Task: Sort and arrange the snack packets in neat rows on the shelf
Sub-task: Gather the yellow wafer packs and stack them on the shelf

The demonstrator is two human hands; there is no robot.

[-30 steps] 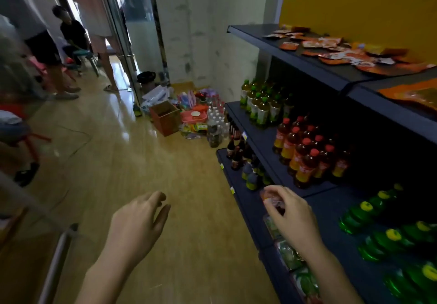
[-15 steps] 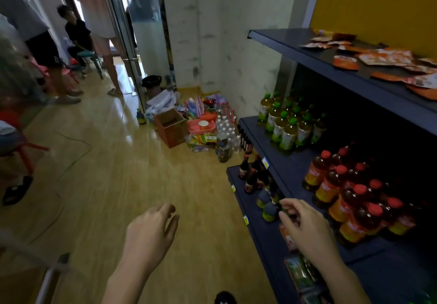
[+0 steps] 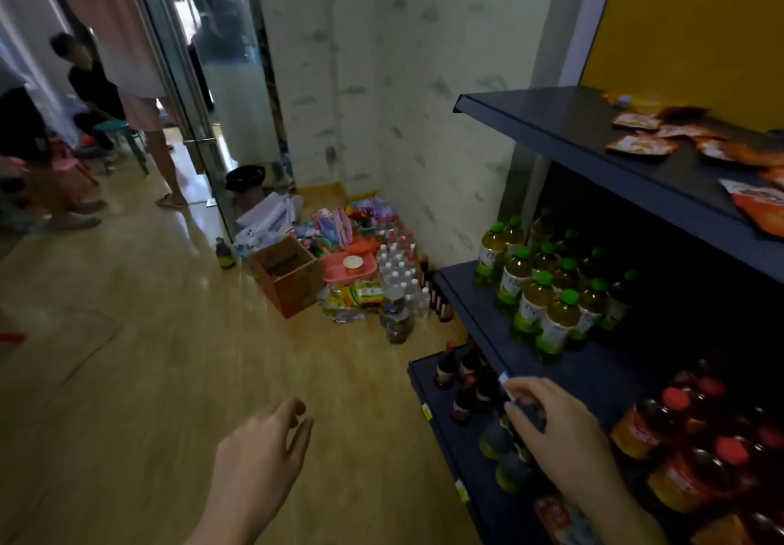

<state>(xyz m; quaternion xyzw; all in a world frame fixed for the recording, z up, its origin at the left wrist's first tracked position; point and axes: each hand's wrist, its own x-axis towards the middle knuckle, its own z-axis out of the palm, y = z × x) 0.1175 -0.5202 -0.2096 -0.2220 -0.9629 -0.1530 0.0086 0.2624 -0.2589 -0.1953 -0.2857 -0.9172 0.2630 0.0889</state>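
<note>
Our left hand [image 3: 263,459] hangs open, empty; our right hand [image 3: 564,430] curls at a lower shelf [image 3: 594,375] edge, hold unclear. Unsorted packets [image 3: 640,143] litter the top shelf [image 3: 551,129]; reaching up probably comes next.

Left hand [image 3: 259,455] hovers loose-fingered; right hand [image 3: 555,421] reaches forward, fingers curled.

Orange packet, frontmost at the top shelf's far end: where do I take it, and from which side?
Probably pinch the packet by its front edge, coming from the aisle over the top shelf's front lip. It lies flat, so only a thin edge offers a grip, and other packets crowd its back and right.
</note>
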